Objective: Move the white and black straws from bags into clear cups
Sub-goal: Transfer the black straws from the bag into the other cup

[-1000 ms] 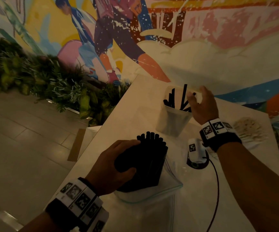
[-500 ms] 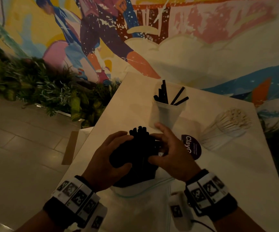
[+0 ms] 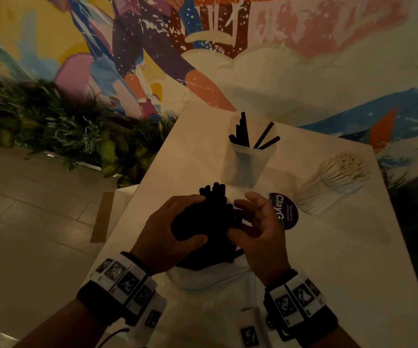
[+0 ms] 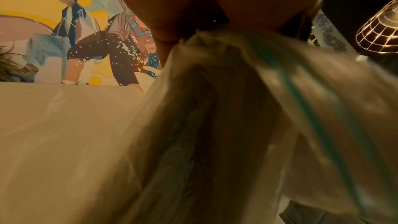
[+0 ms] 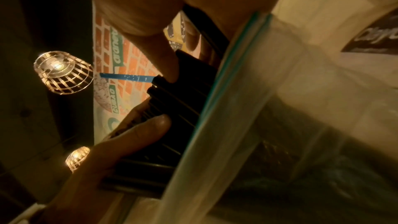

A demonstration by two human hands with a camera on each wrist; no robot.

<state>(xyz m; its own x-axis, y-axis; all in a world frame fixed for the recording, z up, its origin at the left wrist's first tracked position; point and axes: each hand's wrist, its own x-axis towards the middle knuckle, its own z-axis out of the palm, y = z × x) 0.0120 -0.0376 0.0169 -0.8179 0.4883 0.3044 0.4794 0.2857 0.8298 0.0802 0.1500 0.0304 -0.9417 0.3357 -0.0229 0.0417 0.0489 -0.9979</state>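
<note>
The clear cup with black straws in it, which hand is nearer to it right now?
Right. The right hand lies just below the clear cup on the near side; the left hand sits further left, gripping the black straw bundle.

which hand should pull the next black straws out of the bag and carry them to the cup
The right hand. Its fingers are already at the side of the straw bundle, and the cup stands ahead on its side. The left hand grips the bundle in the bag, steadying it.

Bare table lies open left of the clear cup; white straws and, apparently, a sticker crowd the right.
</note>
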